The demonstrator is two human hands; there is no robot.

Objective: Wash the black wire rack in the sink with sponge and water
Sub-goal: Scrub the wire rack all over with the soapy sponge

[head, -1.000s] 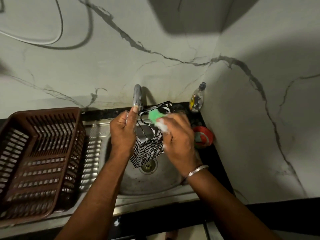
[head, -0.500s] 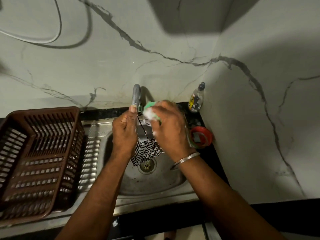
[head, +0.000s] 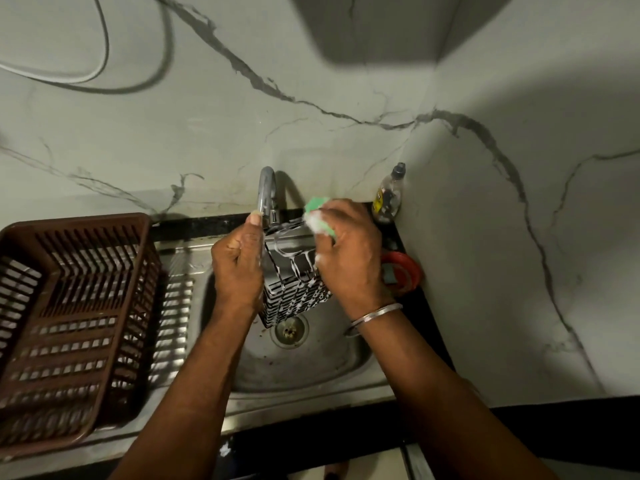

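The black wire rack [head: 294,292] is held tilted over the sink [head: 311,368] at the centre of the frame, its lower corner just above the drain [head: 289,332]. The grip of the left hand [head: 239,268] is clenched round the rack's left edge, with the thumb raised beside the faucet [head: 266,192]. The green sponge [head: 317,206] is grasped in the right hand [head: 349,258] and pressed against the rack's upper right rim. White foam is visible on the sponge and on the wires.

The step in hand is judged to be soaping.

1. The sponge should be drawn along each wire, and the crossings worked from both faces.
2. The rack should be turned by the left hand so that each side is presented in turn.
3. The left grip should be shifted, so that the edge it covers is also scrubbed.
4. Soaped wire is probably slippery, so a firm hold low over the basin is advised.

Whether water is running cannot be told. Rinsing appears not yet done.
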